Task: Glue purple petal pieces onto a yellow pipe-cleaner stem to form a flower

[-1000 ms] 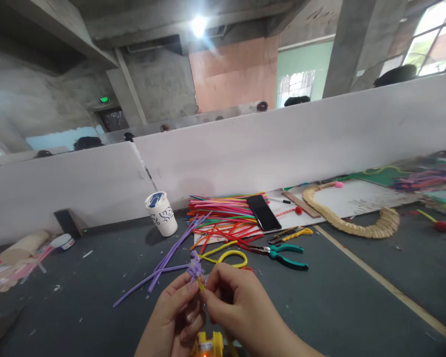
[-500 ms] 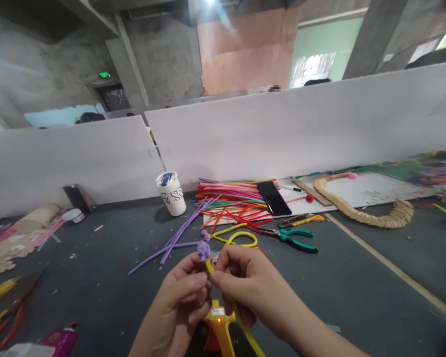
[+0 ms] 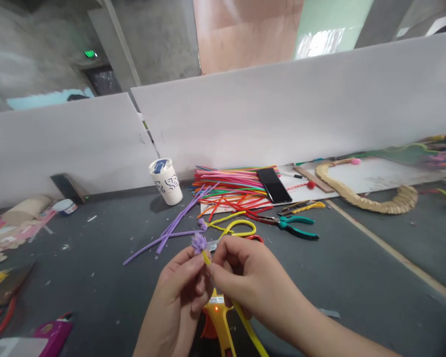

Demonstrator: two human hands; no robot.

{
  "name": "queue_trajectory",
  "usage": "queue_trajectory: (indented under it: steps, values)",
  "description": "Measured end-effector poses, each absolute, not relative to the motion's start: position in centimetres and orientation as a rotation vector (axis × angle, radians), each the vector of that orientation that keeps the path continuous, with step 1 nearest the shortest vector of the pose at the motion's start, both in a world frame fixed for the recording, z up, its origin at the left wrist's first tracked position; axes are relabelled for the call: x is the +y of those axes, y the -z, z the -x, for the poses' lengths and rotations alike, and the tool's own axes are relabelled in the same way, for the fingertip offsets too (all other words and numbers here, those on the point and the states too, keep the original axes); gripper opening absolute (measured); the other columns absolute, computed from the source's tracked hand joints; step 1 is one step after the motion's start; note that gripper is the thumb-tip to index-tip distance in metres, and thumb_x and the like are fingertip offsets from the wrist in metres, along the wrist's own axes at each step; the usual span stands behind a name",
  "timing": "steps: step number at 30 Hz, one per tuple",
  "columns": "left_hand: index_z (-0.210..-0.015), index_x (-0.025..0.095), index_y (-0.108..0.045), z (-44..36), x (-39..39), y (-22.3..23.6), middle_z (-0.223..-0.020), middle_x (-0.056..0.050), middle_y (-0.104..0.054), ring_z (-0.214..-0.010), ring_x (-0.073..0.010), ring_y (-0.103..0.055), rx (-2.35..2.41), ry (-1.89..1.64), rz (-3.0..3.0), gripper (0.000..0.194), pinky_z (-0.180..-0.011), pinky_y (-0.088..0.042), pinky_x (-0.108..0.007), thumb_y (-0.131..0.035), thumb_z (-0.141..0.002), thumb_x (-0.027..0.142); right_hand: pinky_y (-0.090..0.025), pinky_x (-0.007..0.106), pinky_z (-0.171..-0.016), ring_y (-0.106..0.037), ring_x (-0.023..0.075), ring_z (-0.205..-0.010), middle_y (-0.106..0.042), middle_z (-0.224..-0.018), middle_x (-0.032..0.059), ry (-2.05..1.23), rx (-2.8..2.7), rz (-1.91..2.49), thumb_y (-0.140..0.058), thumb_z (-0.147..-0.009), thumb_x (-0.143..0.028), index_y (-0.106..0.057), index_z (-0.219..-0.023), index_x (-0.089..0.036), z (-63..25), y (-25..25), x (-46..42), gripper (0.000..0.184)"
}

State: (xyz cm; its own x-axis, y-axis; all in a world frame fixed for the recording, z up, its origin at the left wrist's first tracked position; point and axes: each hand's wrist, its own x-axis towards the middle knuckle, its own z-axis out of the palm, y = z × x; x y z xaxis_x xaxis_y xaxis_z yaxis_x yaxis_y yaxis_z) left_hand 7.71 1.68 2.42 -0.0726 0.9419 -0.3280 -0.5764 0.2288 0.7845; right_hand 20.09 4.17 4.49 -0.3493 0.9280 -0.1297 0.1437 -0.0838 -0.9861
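Observation:
A small purple flower of fuzzy pipe cleaner (image 3: 198, 243) sits upright at the tip of a yellow pipe cleaner (image 3: 250, 329). My left hand (image 3: 184, 280) is closed, its thumb and fingers pinching just below the flower. Close against it, my right hand (image 3: 245, 272) grips the yellow pipe cleaner, whose long end trails down toward me. Under both hands lies a yellow glue gun (image 3: 222, 325) with a lit red light, partly covered. Beyond the fingers are scissors (image 3: 241, 227), partly hidden, and a second small purple piece (image 3: 202, 225) with a yellow stem.
Purple pipe cleaners (image 3: 178, 220) lie ahead, beside a multicoloured bundle (image 3: 226, 178) and a phone (image 3: 275, 186). Teal-handled pliers (image 3: 299, 228) rest to the right. A white cup (image 3: 167, 186) stands before the partition (image 3: 282, 109). At lower left are red-handled scissors (image 3: 7, 317) and a magenta tool (image 3: 55, 334).
The view has tipped downward slightly. Both hands keep their hold, and the purple flower now stands a little more upright and more visible above the left fingertips.

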Motion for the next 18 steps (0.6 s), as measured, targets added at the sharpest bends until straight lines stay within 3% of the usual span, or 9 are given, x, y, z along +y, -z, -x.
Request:
queue_trajectory:
  steps: [14, 18]
  values:
    - [-0.068, 0.013, -0.072, -7.0, 1.6, -1.4, -0.05, 0.006, -0.05, -0.042, -0.0025, -0.031, 0.987, -1.342, -0.426, 0.02, -0.034, -0.028, -0.01, -0.086, -0.059, 0.023, -0.034, 0.015, -0.04, -0.043, 0.0055, -0.04, -0.05, -0.05, -0.0085, -1.586, -1.499, 1.145, -0.051, -0.079, -0.008, -0.046, -0.061, -0.021, -19.3, -3.1, 4.4, 0.023]
    - [-0.068, 0.012, -0.072, -6.9, 1.5, -1.4, -0.054, 0.005, -0.051, -0.043, -0.0019, -0.03, 1.005, -1.351, -0.455, 0.019, -0.036, -0.027, -0.01, -0.085, -0.061, 0.023, -0.04, 0.018, -0.051, -0.051, 0.0082, -0.052, -0.057, -0.058, -0.0046, -1.217, -1.775, 1.003, -0.054, -0.082, -0.012, -0.056, -0.065, -0.018, -20.1, -2.8, 4.6, 0.018]
